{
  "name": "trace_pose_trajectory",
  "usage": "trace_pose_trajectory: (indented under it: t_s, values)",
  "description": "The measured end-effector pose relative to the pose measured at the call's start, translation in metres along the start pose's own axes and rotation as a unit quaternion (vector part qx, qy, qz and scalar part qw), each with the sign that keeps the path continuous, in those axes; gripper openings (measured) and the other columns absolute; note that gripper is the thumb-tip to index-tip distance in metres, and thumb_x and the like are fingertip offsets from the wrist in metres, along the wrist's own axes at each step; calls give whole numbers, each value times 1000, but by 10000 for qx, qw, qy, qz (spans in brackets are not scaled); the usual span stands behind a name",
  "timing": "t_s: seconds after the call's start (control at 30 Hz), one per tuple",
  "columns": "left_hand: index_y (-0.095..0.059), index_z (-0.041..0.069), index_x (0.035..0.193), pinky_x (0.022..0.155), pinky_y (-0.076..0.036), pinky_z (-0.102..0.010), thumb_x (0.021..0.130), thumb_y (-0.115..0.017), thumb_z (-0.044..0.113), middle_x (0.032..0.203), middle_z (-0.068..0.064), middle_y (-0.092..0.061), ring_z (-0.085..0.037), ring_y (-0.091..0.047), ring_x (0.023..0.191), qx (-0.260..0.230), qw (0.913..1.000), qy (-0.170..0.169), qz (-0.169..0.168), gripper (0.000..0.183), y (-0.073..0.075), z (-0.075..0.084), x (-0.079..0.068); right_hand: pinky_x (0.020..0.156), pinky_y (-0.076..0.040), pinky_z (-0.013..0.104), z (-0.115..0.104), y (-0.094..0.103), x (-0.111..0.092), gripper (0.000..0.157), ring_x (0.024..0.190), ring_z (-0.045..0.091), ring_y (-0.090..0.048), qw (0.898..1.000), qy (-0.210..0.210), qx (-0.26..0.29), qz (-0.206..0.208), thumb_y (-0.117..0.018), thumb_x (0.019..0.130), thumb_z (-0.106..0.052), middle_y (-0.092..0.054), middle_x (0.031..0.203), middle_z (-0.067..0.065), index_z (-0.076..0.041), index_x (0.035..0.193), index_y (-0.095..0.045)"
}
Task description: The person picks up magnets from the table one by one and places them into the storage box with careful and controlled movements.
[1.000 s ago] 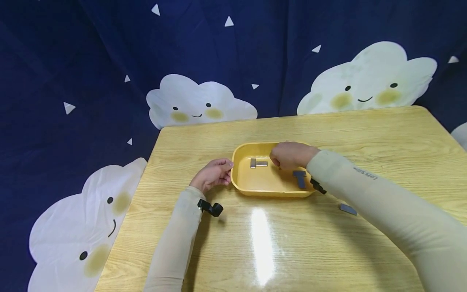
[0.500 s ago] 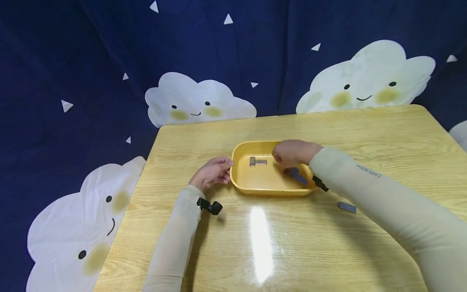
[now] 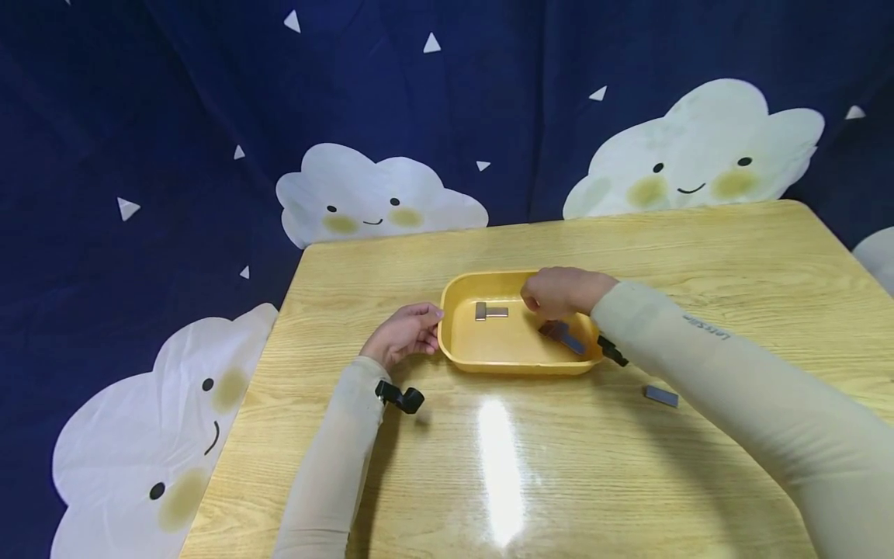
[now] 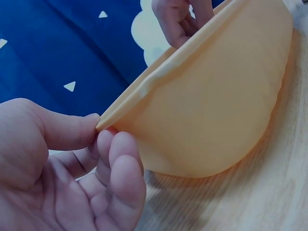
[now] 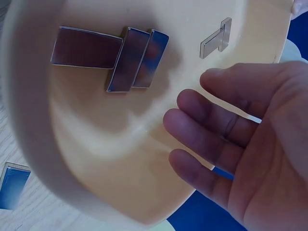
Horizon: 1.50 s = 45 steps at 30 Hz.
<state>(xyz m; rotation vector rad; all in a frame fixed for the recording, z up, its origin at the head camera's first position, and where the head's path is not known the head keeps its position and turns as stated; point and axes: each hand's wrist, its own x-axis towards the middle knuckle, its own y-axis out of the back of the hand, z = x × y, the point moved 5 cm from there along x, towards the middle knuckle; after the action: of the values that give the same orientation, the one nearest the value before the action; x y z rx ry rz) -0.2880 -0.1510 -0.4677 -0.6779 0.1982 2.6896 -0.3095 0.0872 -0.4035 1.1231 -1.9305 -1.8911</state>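
My left hand [image 3: 403, 334] pinches the left rim of a yellow plastic tray [image 3: 517, 368] between thumb and fingers; the left wrist view shows the grip on the lip of the tray [image 4: 207, 106]. Over the right part of the tray is my right hand [image 3: 564, 290]. Seen from the right wrist, the right hand [image 5: 240, 134] has loosely bent fingers with nothing between them. Below it, three shiny rectangular metal blocks [image 5: 86, 47] lie touching, one crosswise to the other two. Farther left, two metal blocks [image 3: 482, 311] form a T on the tray floor.
One more metal block [image 3: 660, 396] lies on the wooden table [image 3: 433, 481], outside the tray near my right forearm. A dark blue curtain [image 3: 391, 85] with white clouds hangs behind and left of the table.
The block cluster beneath my right hand has turned and shifted left, and a block by the fingers now lies against it. My right hand moved slightly; the left keeps its hold on the rim.
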Motion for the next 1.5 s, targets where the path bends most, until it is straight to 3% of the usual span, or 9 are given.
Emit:
trace_pose_trajectory:
  t_s: [0.4,0.77,1.07,1.3,1.5]
  values:
    - [-54,-2,117,55,-51,-19,105,-50,21,72,2,-57,-10,-56,61,9,10000,33,25,26,-1,0,0,77,-52,36,3,4,-9,17,86,23,-59,9992,-376,56,-103,-60,88,-2,-68,99,8,-9,100,-68]
    - [-57,5,105,55,-50,-20,104,-51,20,72,1,-57,-10,-55,61,-52,9999,81,68,17,0,-3,0,80,-53,37,17,7,-18,17,87,23,-60,9986,-436,192,242,-59,87,-5,-70,97,7,-9,100,-70]
    - [-58,5,103,55,-50,-20,103,-52,18,71,1,-57,-10,-56,60,-92,9998,14,171,15,0,-3,1,82,-55,43,28,16,-33,11,83,24,-62,9941,-169,118,1064,-59,86,-4,-70,92,7,-7,91,-69]
    - [-58,1,111,56,-51,-20,103,-53,19,73,1,-58,-10,-57,61,-116,9998,38,172,20,0,-2,1,83,-53,45,46,28,-52,14,85,24,-59,9887,-172,515,1399,-59,91,-8,-68,96,10,-4,100,-69]
    - [-57,0,112,56,-51,-20,103,-53,19,72,1,-58,-10,-57,61,-109,9998,31,136,21,0,-3,1,78,-51,42,68,38,-70,9,81,21,-57,9801,-293,717,1828,-59,91,-6,-65,88,7,-6,94,-68]
